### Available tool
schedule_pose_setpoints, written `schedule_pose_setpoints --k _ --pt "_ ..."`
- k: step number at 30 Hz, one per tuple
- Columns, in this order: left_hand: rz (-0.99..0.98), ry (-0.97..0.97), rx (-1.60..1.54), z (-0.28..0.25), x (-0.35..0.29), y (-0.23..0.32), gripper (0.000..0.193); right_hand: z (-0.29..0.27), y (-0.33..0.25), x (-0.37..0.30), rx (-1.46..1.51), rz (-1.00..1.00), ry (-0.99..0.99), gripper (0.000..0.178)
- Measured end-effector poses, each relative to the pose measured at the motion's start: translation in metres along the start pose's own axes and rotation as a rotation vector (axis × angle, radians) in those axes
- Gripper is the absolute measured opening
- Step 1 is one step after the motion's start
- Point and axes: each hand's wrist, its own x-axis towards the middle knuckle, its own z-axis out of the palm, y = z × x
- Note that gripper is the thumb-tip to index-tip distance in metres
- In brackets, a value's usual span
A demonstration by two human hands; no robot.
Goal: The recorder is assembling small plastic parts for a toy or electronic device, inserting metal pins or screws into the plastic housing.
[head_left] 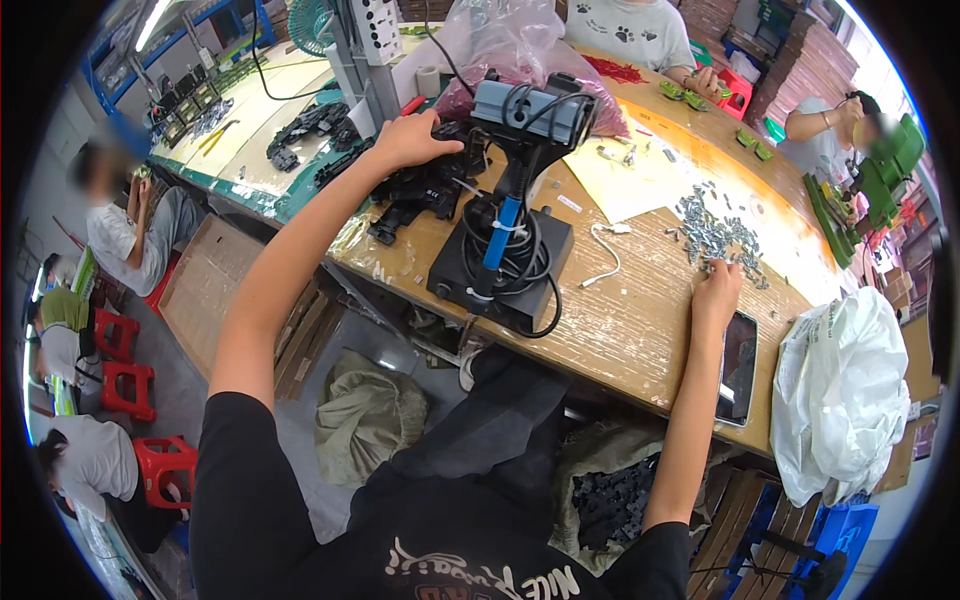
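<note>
My left hand (412,141) reaches over a heap of black plastic parts (418,192), beside the stand. Its thumb and forefinger are spread apart; the other fingertips are partly hidden. At the near edge of a scattered pile of small silvery metal pieces (716,225), my right hand (717,294) has its fingers drawn together. What sits between those fingertips is too small to make out. Between my hands stands a black device on a boxy base (500,262), with a grey-blue head (530,112) and coiled black cables.
A phone (738,368) lies by my right forearm, with a white plastic bag (840,395) farther right. A white cable (606,255) and yellow paper (620,185) lie on the table. Across it, one person holds green parts; a green hand press (893,165) stands far right. Sacks (370,415) sit below.
</note>
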Motion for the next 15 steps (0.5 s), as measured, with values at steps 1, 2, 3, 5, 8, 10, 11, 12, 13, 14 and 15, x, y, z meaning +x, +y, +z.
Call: schedule_pose_setpoints --k 1,2,3,5,8,10,11,12,13,14,15 --pt "0.002 -0.023 0.011 -0.002 0.002 0.003 0.062 0.001 0.001 0.0 0.004 0.021 -0.004 0.021" --pt "0.002 -0.045 0.023 -0.003 0.004 0.006 0.058 0.001 0.003 0.002 0.001 0.023 0.0 0.021" --pt "0.021 0.012 0.022 -0.003 0.002 0.006 0.046 -0.002 -0.002 0.001 0.04 0.025 0.034 0.021" --pt "0.076 0.05 -0.058 0.001 0.009 -0.002 0.042 -0.003 -0.005 0.002 0.083 0.026 0.066 0.021" --pt "0.184 0.144 -0.187 0.001 0.007 -0.007 0.032 -0.003 -0.001 0.0 0.106 -0.001 0.075 0.02" --pt "0.239 0.205 -0.24 -0.001 0.008 -0.009 0.027 -0.004 0.002 0.001 0.181 0.029 0.02 0.016" --pt "0.305 0.214 -0.171 -0.004 0.006 -0.013 0.025 -0.002 0.004 0.002 0.178 0.029 0.022 0.016" --pt "0.369 0.22 -0.1 -0.006 0.004 -0.018 0.022 0.0 0.005 0.002 0.199 0.047 0.011 0.013" --pt "0.378 0.229 -0.032 -0.007 0.001 -0.021 0.019 0.001 0.005 0.002 0.22 0.065 0.0 0.011" --pt "0.378 0.23 -0.032 -0.007 -0.001 -0.024 0.019 0.001 0.005 0.003 0.22 0.064 0.001 0.011" --pt "0.428 0.302 -0.035 -0.012 -0.007 -0.025 0.019 0.0 0.004 0.003 0.246 0.083 0.001 0.009"
